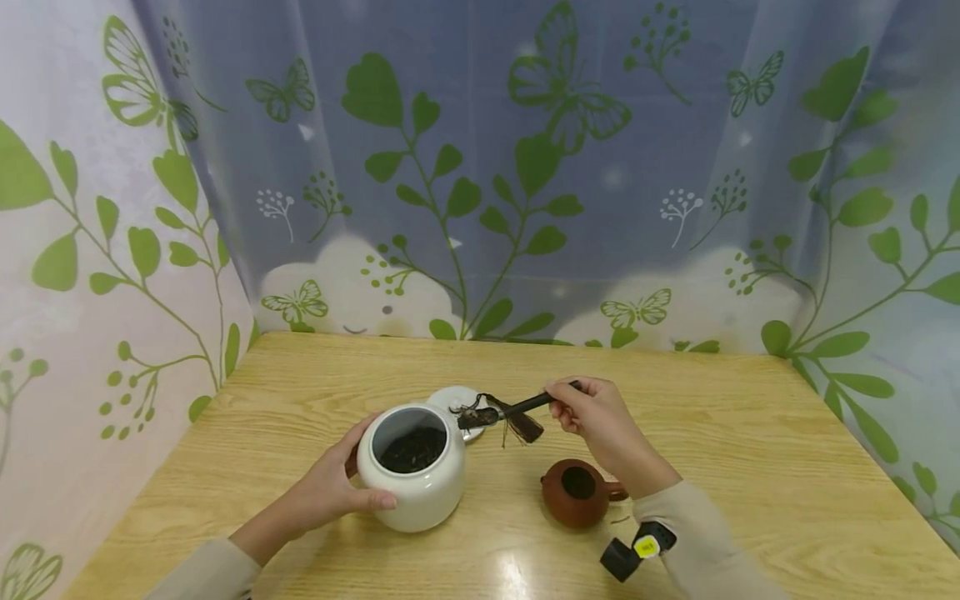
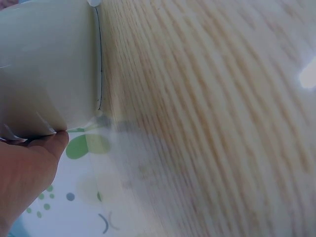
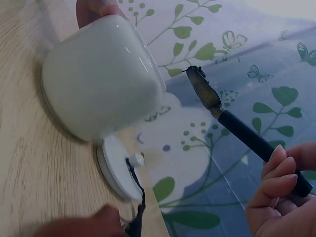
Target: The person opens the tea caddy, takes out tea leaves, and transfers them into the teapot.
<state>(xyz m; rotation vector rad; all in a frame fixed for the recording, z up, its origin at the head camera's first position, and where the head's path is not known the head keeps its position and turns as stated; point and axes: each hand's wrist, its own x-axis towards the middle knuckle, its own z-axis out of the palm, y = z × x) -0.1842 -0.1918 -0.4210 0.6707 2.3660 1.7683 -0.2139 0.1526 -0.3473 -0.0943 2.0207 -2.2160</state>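
Observation:
My left hand (image 1: 330,492) holds a round white ceramic jar (image 1: 427,500) by its side, thumb toward the front. Through the jar's open mouth, dark dried tea leaves (image 1: 412,450) show inside. Between right thumb and fingers, my right hand (image 1: 600,417) pinches the black handle of a tea scoop (image 3: 247,136). Dark leaves lie on the scoop's blade (image 3: 203,91), which is up in the air just right of the jar's rim. Below the right hand stands a small reddish-brown clay teapot (image 1: 564,502), its top uncovered and its handle toward the right forearm.
Behind the jar lies its white lid (image 1: 450,395), with a dark brown tassel (image 1: 525,428) on a cord. A stray leaf bit (image 1: 620,521) lies beside the teapot on the wooden table (image 1: 712,417). Patterned curtains (image 1: 465,250) enclose the table's back and sides.

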